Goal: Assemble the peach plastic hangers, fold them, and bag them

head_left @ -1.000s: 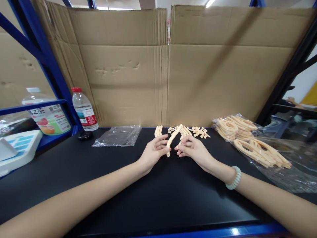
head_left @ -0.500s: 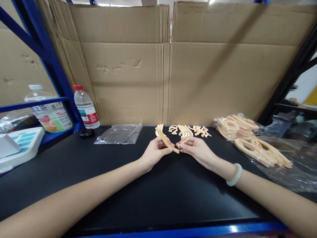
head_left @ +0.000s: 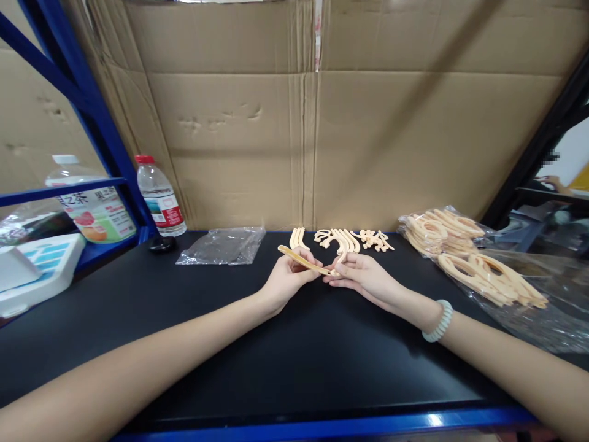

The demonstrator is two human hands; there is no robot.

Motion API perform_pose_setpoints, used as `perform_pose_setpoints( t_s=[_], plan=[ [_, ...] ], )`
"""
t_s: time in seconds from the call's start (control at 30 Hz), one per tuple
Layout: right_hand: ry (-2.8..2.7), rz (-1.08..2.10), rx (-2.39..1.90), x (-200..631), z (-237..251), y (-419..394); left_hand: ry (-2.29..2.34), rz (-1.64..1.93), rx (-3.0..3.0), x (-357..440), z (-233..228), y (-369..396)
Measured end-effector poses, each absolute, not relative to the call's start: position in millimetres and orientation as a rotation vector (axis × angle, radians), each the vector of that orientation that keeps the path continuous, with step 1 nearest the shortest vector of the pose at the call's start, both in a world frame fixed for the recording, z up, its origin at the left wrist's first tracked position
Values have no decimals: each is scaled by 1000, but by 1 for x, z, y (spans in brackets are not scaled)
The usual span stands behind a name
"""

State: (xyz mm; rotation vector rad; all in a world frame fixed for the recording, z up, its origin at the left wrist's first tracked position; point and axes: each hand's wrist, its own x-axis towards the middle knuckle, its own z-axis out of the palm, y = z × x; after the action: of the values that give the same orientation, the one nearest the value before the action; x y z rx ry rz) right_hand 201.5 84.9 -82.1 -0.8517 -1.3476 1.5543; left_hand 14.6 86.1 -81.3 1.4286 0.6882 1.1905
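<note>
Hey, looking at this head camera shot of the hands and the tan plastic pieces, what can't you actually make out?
- Head view: whether the right hand grips the curved strip or only touches its end; its fingers cover the spot.
- How the left hand pinches the strip underneath is hidden by the fingers.
- The small parts behind the hands are too small to tell shapes.
- The bagged pieces blur under glare from the plastic.
</note>
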Motion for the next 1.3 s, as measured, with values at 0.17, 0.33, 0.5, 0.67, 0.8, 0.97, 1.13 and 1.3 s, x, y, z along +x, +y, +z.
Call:
perform_pose_setpoints(
  t_s=[0.17,0.33,0.5,0.67,0.8,0.97,1.13,1.3],
  plan=[
    [-1365,1522,-855,201,-83,85,680,1166,1450,14,-81,86],
    [-1350,1470,-885,199,-84,84,682,1149,1458,15,-81,85],
    [-1346,1403,-920,197,-83,83,694,1141,1471,14,-82,85],
    [-1378,1295,-989,194,-82,81,708,1129,1493,15,-82,84],
    [-1387,1226,-1049,190,-82,81,722,1118,1519,15,-82,84],
    [-1413,1152,-1074,188,-85,81,724,1128,1557,16,-83,84],
    [-1460,1076,-1033,189,-90,82,763,1138,1546,17,-84,84],
    [-1462,1044,-1030,186,-93,83,779,1144,1532,18,-83,83]
  ],
)
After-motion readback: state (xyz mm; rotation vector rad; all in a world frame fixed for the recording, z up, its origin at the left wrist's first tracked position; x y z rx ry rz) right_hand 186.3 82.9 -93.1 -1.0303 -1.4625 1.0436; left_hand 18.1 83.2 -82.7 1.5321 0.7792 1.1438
